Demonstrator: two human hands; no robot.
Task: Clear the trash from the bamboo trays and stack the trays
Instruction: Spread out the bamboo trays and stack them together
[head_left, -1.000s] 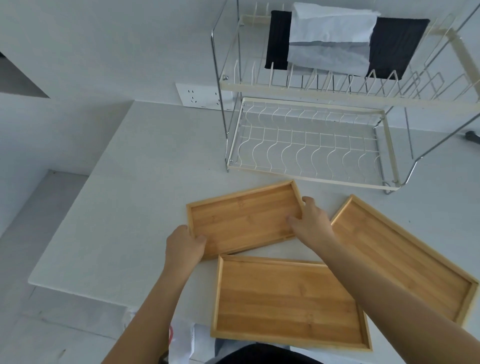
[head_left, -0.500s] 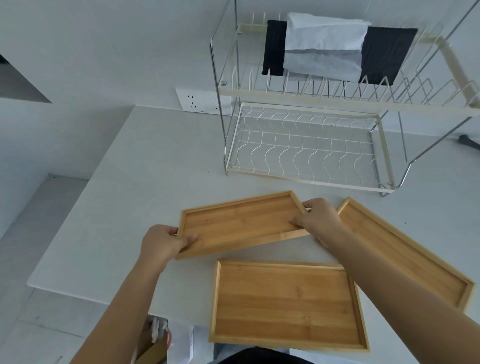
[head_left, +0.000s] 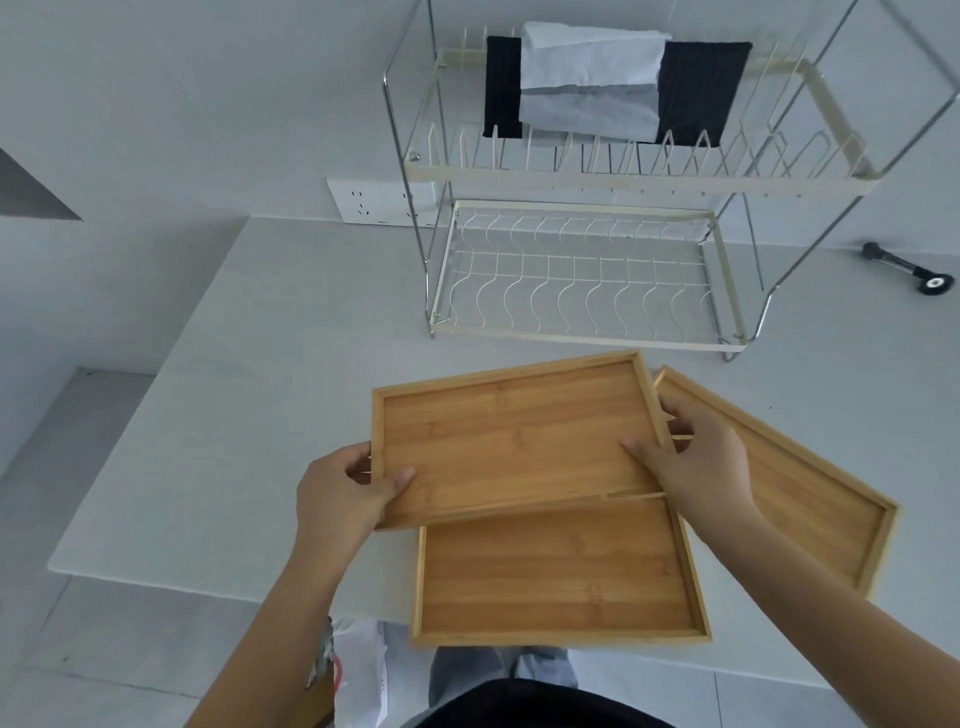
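Both hands (head_left: 343, 493) (head_left: 696, 467) hold top tray (head_left: 514, 436) over 2nd tray (head_left: 561, 577).

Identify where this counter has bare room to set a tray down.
Free: the counter left of the dish rack and held tray. Crowded: near edge, where the front tray and right tray lie.

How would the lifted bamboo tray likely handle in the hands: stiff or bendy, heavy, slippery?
The lifted bamboo tray looks stiff: held only at its two short ends by the left hand and right hand, it shows no sag. Probably light, since fingertip pinches carry it. The raised rim gives a grip; the smooth floor may be slick.
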